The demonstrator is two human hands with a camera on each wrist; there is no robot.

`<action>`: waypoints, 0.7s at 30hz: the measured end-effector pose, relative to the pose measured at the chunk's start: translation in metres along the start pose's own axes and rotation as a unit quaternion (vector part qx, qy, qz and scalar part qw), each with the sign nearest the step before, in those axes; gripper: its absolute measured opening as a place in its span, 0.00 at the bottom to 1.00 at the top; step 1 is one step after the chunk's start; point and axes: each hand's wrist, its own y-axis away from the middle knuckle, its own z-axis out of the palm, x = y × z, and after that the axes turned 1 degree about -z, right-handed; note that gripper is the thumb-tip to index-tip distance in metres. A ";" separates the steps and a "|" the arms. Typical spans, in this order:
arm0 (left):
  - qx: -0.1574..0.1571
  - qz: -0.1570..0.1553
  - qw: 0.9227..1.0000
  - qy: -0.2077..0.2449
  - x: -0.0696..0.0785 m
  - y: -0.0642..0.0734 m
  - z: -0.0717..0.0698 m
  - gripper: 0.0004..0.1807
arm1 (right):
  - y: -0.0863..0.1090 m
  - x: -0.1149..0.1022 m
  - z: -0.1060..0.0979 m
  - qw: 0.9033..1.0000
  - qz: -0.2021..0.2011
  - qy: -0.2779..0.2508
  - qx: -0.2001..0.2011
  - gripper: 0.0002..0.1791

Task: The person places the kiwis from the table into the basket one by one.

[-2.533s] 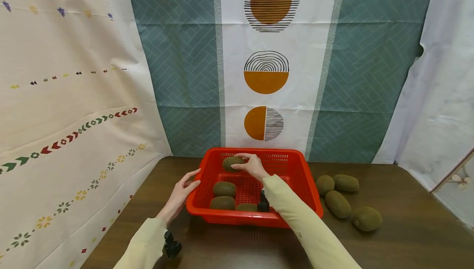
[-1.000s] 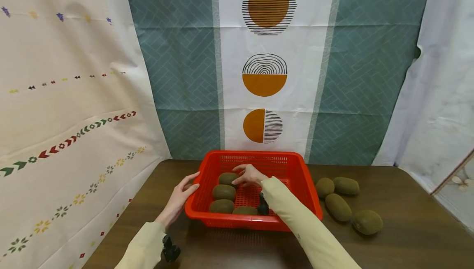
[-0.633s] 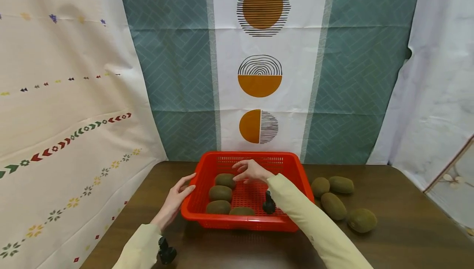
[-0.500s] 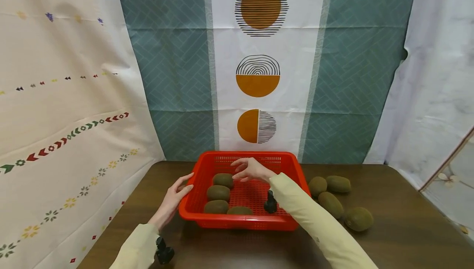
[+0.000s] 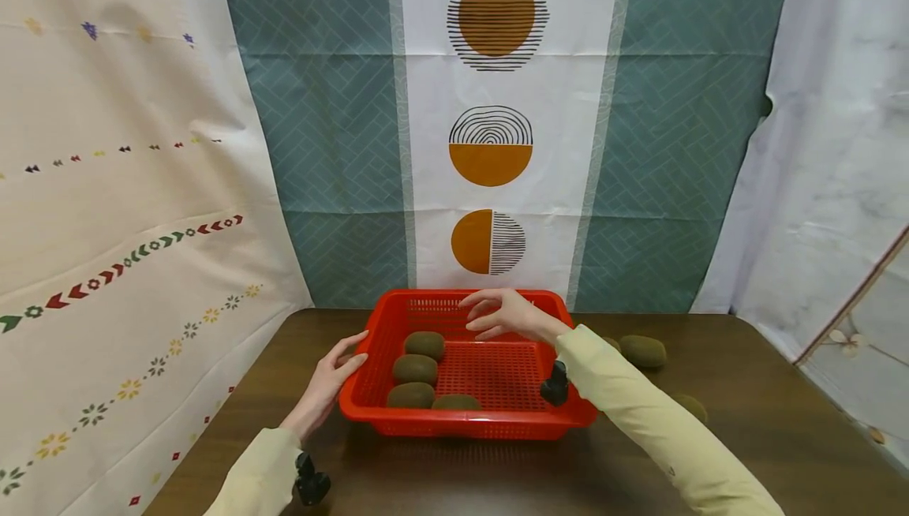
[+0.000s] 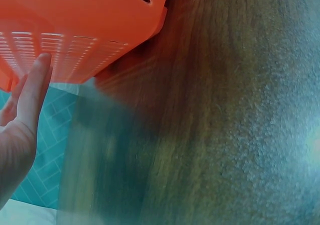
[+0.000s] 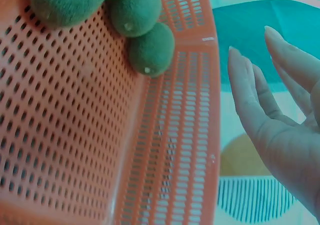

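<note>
A red perforated plastic basket (image 5: 469, 416) sits on the table with several brown kiwis inside. In the head view, three of them, one a kiwi (image 5: 415, 368), line its left side, and another kiwi (image 5: 457, 402) lies by the front wall. My left hand (image 5: 330, 382) is at the basket's left rim; the left wrist view has its extended fingers (image 6: 35, 92) against the outer wall. Above the back part of the basket hovers my right hand (image 5: 511, 315), holding nothing, its fingers loosely bent and parted from the thumb in the right wrist view.
Right of the basket, more kiwis lie on the dark wooden table (image 5: 426, 473), among them a far kiwi (image 5: 642, 350) and a nearer kiwi (image 5: 690, 405) partly covered by my right sleeve (image 5: 646, 413). A patterned curtain (image 5: 341, 145) hangs behind the table.
My right hand set a kiwi down at the back left of the basket and let go of it. It has since lifted and moved right. My left hand stays at the rim.
</note>
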 end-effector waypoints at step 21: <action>0.000 0.006 1.000 -0.005 -0.001 -0.001 0.000 0.25 | 0.092 -0.013 -0.094 0.999 -0.029 0.027 0.034 0.22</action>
